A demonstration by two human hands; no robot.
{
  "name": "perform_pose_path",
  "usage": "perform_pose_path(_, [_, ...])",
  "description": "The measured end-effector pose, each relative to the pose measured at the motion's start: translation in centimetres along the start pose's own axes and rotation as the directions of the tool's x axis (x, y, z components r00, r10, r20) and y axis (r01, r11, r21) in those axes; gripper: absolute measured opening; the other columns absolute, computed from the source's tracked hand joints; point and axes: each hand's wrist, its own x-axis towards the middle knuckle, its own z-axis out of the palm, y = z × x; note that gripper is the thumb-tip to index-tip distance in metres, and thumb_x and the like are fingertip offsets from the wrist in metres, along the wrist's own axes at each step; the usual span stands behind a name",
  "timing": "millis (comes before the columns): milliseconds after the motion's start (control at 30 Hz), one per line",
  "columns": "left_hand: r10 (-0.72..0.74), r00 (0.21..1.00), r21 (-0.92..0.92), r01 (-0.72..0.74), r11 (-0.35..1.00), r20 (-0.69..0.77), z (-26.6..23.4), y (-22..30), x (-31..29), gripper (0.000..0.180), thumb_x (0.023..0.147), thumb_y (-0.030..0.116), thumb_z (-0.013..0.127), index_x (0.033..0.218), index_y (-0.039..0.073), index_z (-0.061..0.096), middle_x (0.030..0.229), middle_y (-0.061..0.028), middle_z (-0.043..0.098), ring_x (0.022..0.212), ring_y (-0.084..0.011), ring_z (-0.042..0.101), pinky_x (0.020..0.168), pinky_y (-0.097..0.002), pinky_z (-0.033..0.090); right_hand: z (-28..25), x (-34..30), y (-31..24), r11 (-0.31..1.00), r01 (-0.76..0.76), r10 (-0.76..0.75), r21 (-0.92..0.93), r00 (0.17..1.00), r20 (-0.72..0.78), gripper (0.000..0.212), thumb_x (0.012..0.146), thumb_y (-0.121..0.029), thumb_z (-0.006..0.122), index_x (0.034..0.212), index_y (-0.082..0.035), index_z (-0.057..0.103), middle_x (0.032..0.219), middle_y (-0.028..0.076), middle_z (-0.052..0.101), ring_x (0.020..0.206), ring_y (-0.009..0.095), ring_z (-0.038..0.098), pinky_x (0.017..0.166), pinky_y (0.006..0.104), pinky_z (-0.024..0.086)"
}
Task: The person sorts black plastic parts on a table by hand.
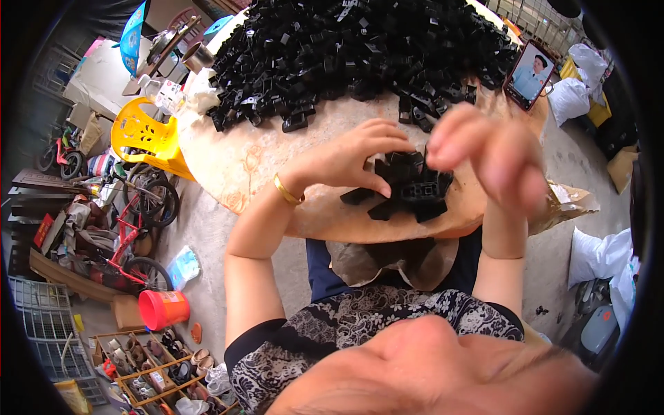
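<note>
Small black plastic parts (422, 190) lie in a loose cluster near the front edge of the cloth-covered round table (242, 166). My left hand (356, 155), with a gold bangle on the wrist, reaches over the cluster's left side. Its thumb and fingers are apart, the tips close to the parts, and no held piece shows between them. My right hand (494, 159) is raised over the right side of the cluster and smeared by motion. Whether it holds anything cannot be made out. Beyond both hands rises a large heap of similar black parts (360, 55).
A phone (530, 75) stands propped at the table's right edge. On the left are a plastic bottle (162, 93), a yellow chair (142, 131), a red bucket (164, 309), bicycles (128, 238) and a shoe rack (149, 377). White sacks (600, 256) sit at the right.
</note>
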Motion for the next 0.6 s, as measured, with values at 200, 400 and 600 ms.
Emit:
perform_pose_path(200, [-0.341, 0.937, 0.218, 0.320, 0.922, 0.068, -3.0, -1.6, -3.3, 0.062, 0.059, 0.019, 0.077, 0.116, 0.011, 0.054, 0.115, -0.0105, 0.050, 0.115, -0.0278, 0.038, 0.098, -0.0361, 0.036, 4.0, 1.2, -1.9, 0.925, 0.223, -0.249, 0.308, 0.967, 0.048, 0.026, 0.087, -0.039, 0.055, 0.081, -0.015, 0.061, 0.098, 0.006, 0.063, 0.103, 0.025, 0.048, 0.086, 0.0452, 0.044])
perform_pose_path(400, [-0.416, 0.904, 0.198, 0.392, 0.898, 0.097, -1.7, -3.1, -1.8, 0.048, 0.068, 0.021, 0.073, 0.112, 0.010, 0.058, 0.105, -0.0102, 0.055, 0.102, -0.0270, 0.049, 0.086, -0.0344, 0.041, 1.5, -1.4, -5.7, 0.953, 0.259, -0.285, 0.157, 0.942, 0.175, 0.024, 0.088, -0.032, 0.052, 0.082, -0.010, 0.058, 0.086, 0.009, 0.063, 0.082, 0.025, 0.056, 0.075, 0.0381, 0.048])
perform_pose_path(600, [-0.315, 0.863, 0.237, 0.427, 0.873, -0.395, 1.2, -5.8, -1.0, 0.032, 0.076, 0.022, 0.067, 0.103, 0.004, 0.062, 0.098, -0.0127, 0.057, 0.091, -0.0296, 0.053, 0.082, -0.0360, 0.043, 1.1, -1.8, -5.0, 0.950, 0.029, -0.032, -0.311, 0.999, -0.006, 0.018, 0.085, -0.019, 0.055, 0.080, -0.003, 0.058, 0.074, 0.009, 0.062, 0.067, 0.019, 0.059, 0.064, 0.0305, 0.048])
